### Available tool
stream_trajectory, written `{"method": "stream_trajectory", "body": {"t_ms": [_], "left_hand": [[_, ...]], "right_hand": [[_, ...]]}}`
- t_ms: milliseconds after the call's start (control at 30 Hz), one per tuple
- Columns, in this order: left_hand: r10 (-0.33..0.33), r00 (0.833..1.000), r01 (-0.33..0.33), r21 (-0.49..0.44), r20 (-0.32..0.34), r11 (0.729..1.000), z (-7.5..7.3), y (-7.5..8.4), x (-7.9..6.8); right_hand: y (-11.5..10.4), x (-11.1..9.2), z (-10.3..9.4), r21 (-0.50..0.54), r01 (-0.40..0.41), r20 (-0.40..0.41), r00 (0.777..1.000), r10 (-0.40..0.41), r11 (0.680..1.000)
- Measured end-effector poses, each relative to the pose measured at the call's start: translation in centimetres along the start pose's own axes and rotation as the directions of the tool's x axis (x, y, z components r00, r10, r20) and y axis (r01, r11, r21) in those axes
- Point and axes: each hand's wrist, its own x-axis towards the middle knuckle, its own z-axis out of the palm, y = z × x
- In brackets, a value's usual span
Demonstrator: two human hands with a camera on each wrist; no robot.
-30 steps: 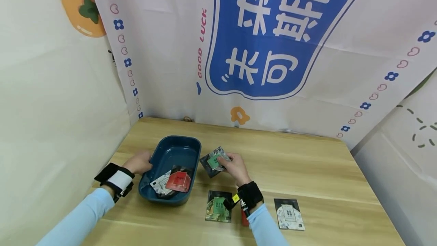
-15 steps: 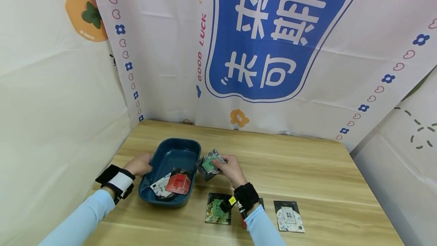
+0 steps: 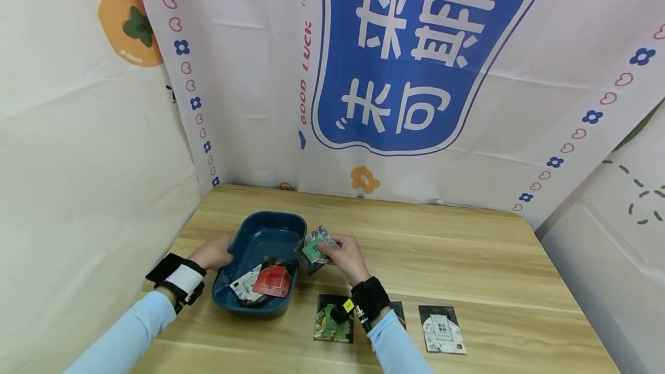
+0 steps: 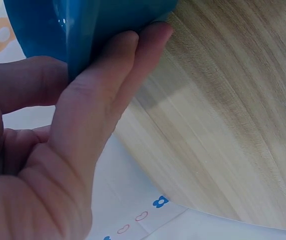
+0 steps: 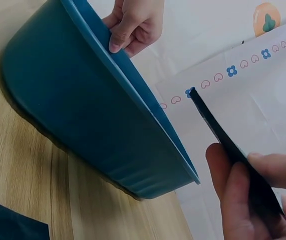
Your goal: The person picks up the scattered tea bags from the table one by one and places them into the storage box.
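My left hand [image 3: 213, 251] grips the left rim of a dark blue plastic bin [image 3: 265, 238]; the left wrist view has the thumb and fingers [image 4: 117, 62] on either side of its wall. Between the thumb and fingers of my right hand [image 3: 348, 257] is a flat black-and-grey sachet with a green label [image 3: 313, 249], just beside the bin's right rim. It appears edge-on as a dark sachet [image 5: 215, 125] in the right wrist view, apart from the bin. Inside the bin lie a red sachet [image 3: 274, 281] and a white sachet [image 3: 245, 283], overlapping at the near end.
On the wooden table [image 3: 483, 264], a green-labelled sachet [image 3: 332, 333] and a white-labelled sachet [image 3: 443, 331] lie flat near the front. My right forearm partly covers a red-and-black sachet [image 3: 399, 311] between them. A printed cloth [image 3: 260, 103] hangs behind the table.
My right hand has moved left with the green-labelled sachet, bringing it up to the bin's right rim. My left hand keeps its grip on the bin.
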Motion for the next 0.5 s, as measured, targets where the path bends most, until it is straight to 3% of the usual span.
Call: {"method": "stream_trajectory", "body": {"t_ms": [333,500], "left_hand": [[0.002,1.000,-0.002,0.005,-0.004,1.000,0.2,-0.1,0.1],[-0.001,1.000,0.001,0.005,-0.013,1.000,0.2,-0.2,0.1]], "right_hand": [[-0.2,-0.1,0.6,0.025,0.008,0.003,1.000,-0.008,1.000],[0.8,0.8,0.9,0.033,0.022,0.008,1.000,-0.022,0.999]]}}
